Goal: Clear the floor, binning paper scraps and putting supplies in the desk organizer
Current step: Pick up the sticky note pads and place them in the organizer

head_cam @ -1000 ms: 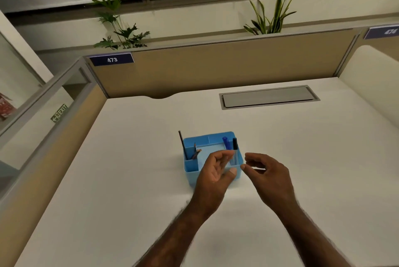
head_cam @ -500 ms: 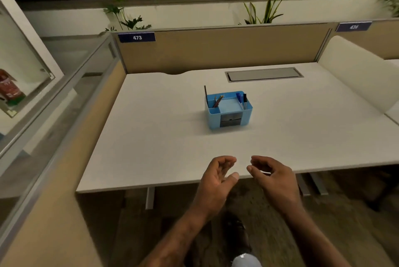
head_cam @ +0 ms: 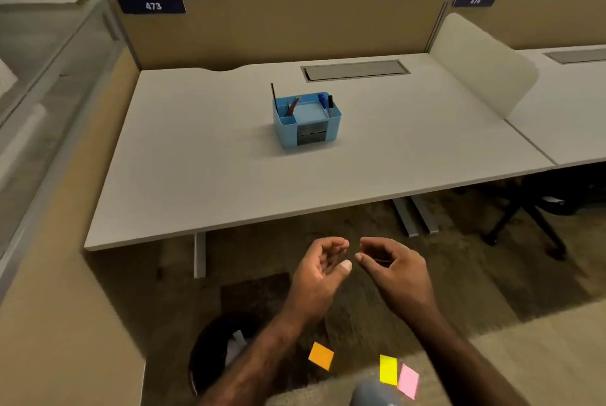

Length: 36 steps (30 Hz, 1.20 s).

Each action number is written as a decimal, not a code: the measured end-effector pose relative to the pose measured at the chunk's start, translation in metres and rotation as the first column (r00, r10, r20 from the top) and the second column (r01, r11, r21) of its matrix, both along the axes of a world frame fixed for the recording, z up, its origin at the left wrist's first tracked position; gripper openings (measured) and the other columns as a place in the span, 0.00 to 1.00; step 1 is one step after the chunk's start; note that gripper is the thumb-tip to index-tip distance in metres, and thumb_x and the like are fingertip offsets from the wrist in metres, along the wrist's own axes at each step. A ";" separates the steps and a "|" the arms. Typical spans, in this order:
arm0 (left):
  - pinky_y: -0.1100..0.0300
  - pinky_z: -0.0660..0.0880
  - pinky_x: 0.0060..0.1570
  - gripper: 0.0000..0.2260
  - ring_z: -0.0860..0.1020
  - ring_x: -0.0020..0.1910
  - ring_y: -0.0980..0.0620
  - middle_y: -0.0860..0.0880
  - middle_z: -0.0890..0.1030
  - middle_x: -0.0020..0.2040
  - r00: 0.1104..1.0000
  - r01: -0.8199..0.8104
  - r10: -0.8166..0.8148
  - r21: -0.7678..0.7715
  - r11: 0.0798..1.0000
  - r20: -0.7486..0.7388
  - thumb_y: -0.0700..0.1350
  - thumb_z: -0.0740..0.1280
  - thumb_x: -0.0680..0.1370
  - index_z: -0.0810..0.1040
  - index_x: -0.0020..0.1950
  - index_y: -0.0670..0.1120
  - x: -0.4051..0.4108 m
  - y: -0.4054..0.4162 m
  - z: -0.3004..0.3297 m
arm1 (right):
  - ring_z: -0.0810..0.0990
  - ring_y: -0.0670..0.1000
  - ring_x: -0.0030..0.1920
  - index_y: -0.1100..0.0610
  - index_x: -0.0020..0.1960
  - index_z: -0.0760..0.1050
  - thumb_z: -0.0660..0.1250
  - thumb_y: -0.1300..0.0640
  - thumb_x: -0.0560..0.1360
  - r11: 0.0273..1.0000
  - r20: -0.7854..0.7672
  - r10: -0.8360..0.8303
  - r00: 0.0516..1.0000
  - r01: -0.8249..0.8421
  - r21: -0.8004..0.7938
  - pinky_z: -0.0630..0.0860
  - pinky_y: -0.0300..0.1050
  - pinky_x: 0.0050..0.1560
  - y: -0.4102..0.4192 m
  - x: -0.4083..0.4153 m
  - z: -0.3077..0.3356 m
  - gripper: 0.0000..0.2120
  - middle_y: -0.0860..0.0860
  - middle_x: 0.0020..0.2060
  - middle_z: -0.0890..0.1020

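Neither grip holds anything, fingers loosely curled; pens sit in the organizer (head_cam: 306, 118), three sticky notes (head_cam: 321, 355) remain on the floor.

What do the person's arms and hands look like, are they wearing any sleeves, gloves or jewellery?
Both arms are bare from the bottom edge of the head view up to the hands, with no sleeve in sight. The left hand and the right hand wear no gloves. No watch, wristband or ring shows on either one. Fine hair is visible along the left forearm.
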<state>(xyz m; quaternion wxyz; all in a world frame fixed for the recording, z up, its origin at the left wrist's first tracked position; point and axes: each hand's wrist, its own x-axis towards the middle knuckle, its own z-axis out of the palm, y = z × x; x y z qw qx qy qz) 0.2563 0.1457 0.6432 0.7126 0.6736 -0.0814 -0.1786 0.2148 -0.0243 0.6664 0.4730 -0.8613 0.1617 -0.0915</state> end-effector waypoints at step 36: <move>0.74 0.75 0.50 0.13 0.78 0.48 0.59 0.43 0.80 0.54 0.807 0.124 0.038 0.232 0.965 -0.589 0.34 0.68 0.82 0.74 0.65 0.31 -0.192 -0.261 -0.597 | 0.84 0.47 0.45 0.59 0.57 0.86 0.78 0.62 0.73 0.999 -0.711 -0.004 0.703 0.027 0.021 0.78 0.32 0.51 -0.244 -0.189 -0.606 0.13 0.54 0.48 0.88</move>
